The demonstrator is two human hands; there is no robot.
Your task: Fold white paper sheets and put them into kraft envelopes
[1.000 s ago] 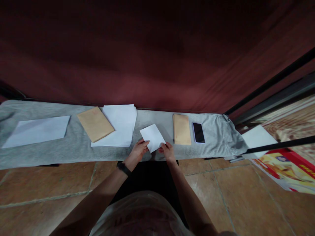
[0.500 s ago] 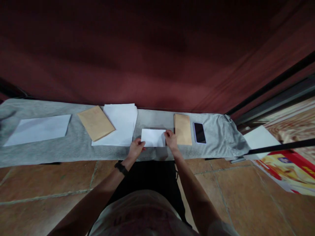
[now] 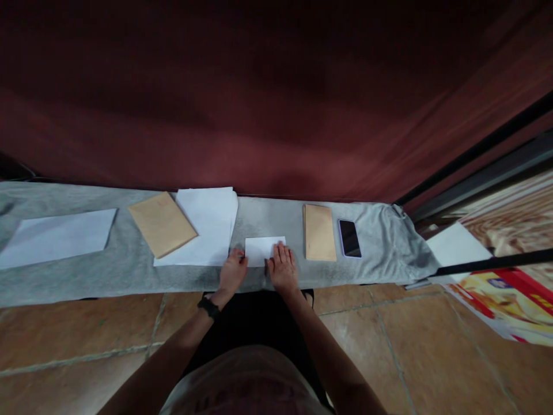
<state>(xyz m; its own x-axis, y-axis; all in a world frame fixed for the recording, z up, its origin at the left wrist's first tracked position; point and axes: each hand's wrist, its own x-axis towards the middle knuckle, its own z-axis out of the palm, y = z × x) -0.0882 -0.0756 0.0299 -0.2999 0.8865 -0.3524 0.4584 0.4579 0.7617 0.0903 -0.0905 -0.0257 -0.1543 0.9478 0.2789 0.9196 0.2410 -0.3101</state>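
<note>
A small folded white paper (image 3: 260, 249) lies flat on the grey cloth (image 3: 108, 274) in front of me. My right hand (image 3: 283, 268) rests on its right part with the fingers stretched out flat. My left hand (image 3: 233, 271), with a black band on the wrist, touches the paper's left edge; its fingers look loosely curled on the cloth. Neither hand lifts the paper.
On the cloth lie a brown envelope (image 3: 162, 223) over a stack of white sheets (image 3: 211, 222), a white envelope (image 3: 56, 237) at far left, another brown envelope (image 3: 319, 231) and a dark phone (image 3: 349, 237) to the right. A dark red curtain hangs behind. Tiled floor below.
The paper was held tilted in both hands, then laid down flat on the cloth. My right hand has moved from its right edge onto the paper, pressing it.
</note>
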